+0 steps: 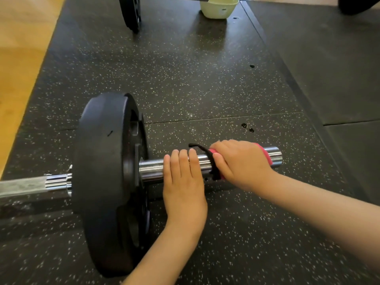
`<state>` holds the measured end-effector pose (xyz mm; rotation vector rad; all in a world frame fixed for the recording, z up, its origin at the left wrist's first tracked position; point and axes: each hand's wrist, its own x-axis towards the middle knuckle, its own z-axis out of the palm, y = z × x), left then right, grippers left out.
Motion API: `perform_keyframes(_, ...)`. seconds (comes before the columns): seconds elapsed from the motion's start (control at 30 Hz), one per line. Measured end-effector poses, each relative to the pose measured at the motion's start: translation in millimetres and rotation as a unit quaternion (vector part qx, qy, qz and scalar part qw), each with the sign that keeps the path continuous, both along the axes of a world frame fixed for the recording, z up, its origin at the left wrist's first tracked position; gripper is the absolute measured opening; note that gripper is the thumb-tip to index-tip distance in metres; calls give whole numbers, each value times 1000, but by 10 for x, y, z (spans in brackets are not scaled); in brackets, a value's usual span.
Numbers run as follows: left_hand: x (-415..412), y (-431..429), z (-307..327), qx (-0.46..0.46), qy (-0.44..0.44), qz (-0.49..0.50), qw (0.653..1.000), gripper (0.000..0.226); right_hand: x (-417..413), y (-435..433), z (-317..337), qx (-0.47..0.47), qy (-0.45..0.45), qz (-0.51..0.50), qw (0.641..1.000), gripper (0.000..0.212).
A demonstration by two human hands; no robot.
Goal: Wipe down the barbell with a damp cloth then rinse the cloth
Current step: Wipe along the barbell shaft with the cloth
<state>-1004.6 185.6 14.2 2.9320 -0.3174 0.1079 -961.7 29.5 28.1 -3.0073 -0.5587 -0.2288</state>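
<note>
Where the left hand [183, 182] lies: flat on the sleeve [152, 169], fingers straight and draped over the top. I take this as a brace to stop the sleeve turning under the wipe.
Right hand [242, 163]: curled round the pink cloth [264, 153], gripping it against the steel near the sleeve's outer end.
Cloth: wrapped on the sleeve under that palm so one pass can cover most of the way round. Its black strap [203, 150] sticks out towards the left fingers.
Barbell: lying on the rubber floor [195, 79], with its plate [100, 173] between the sleeve and the shaft [22, 186].
Progress: I judge the wiping is under way on this end. I cannot tell whether the shaft has been wiped.
Basin [218, 9]: pale green, well apart at the far end beside a second plate [130, 11]. It is probably there for the rinse.
</note>
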Motion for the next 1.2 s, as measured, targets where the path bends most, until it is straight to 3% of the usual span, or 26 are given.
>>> perform_keyframes(0.13, 109, -55, 114, -30, -2, 9, 999, 70, -34, -389, 32, -4, -17, -34, 999, 46)
perform_keyframes(0.23, 54, -148, 229, -193, -12, -43, 980, 48, -30, -452, 21, -5, -29, -57, 998, 48)
perform_keyframes(0.33, -229, -267, 327, -364, 79, -52, 927, 30, -5, -381, -25, -11, -37, -83, 996, 46)
perform_keyframes(0.43, -313, -241, 327, -504, 210, 66, 835, 23, 8, -303, -49, -14, -57, -100, 993, 43)
perform_keyframes(0.5, -235, -170, 330, -569, 305, 181, 742, 19, 19, -241, -48, -19, -61, -98, 993, 42)
perform_keyframes(0.57, -150, -110, 353, -667, 388, 293, 565, 20, 25, -143, -40, -16, -59, -94, 994, 42)
perform_keyframes(0.63, -49, -48, 402, -747, 402, 375, 374, 27, 35, 10, -34, -6, -58, -78, 995, 41)
perform_keyframes(0.67, 11, -2, 430, -770, 391, 408, 298, 29, 37, 110, -39, 2, -56, -66, 996, 41)
perform_keyframes(0.73, 158, 99, 484, -795, 360, 447, 197, 37, 49, 337, -69, 14, -51, -42, 998, 41)
perform_keyframes(0.77, 234, 145, 513, -801, 351, 453, 171, 41, 59, 450, -85, 17, -49, -31, 998, 40)
perform_keyframes(0.8, 296, 179, 547, -803, 353, 452, 161, 44, 68, 552, -100, 17, -48, -20, 998, 40)
perform_keyframes(1.07, 479, 62, 601, -780, 342, 492, 183, 31, 63, 379, -54, 7, -19, 32, 999, 41)
perform_keyframes(1.2, 469, 22, 424, -789, 301, 487, 221, 23, 52, -108, -11, 1, -6, -26, 1000, 43)
